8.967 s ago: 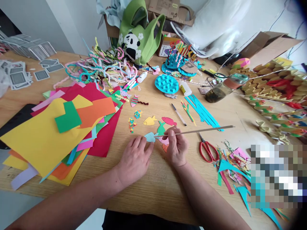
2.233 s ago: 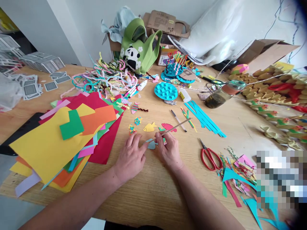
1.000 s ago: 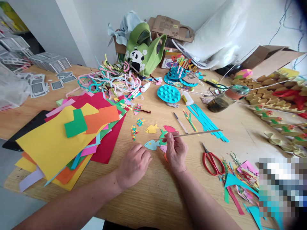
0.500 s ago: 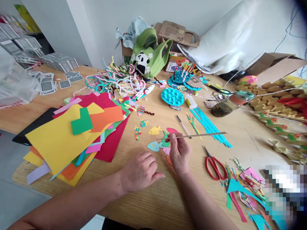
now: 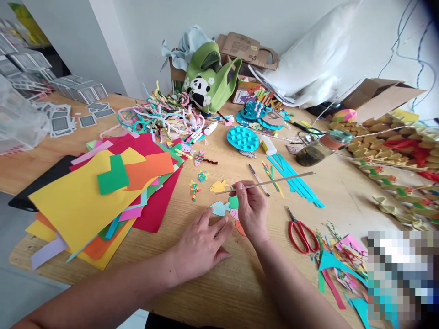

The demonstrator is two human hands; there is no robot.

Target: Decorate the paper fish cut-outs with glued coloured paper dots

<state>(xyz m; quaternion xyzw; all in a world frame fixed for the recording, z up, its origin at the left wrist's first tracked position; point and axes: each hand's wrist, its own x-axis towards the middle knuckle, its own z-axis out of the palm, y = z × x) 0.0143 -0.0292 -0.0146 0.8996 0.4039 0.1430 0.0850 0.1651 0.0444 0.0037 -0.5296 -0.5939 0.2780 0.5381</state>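
A thin brown stick [image 5: 291,177] is pinched between the thumb and fingers of my right hand [image 5: 254,212], lying nearly level across the table. My left hand [image 5: 202,244] rests palm down with its fingers spread; a fingertip touches or nearly touches the light blue paper fish [image 5: 218,209]. Just beyond that is a yellow paper fish [image 5: 218,186]. Green, pink and orange paper fish [image 5: 239,228] are partly covered by my right hand. Small piles of coloured paper bits [image 5: 194,190] lie left of the fish.
Coloured paper sheets [image 5: 78,192] are stacked at left. Red-handled scissors [image 5: 302,235] and paper scraps lie at right, with blue strips [image 5: 297,180] and a pen [image 5: 259,179] beyond. A tilted glass jar [image 5: 322,148], pipe cleaners [image 5: 161,114] and a green panda bag [image 5: 212,82] stand farther back.
My left hand has opened from a loose curl and reached forward to the light blue fish. The stick in my right hand now tilts slightly more, and the view has shifted a little.
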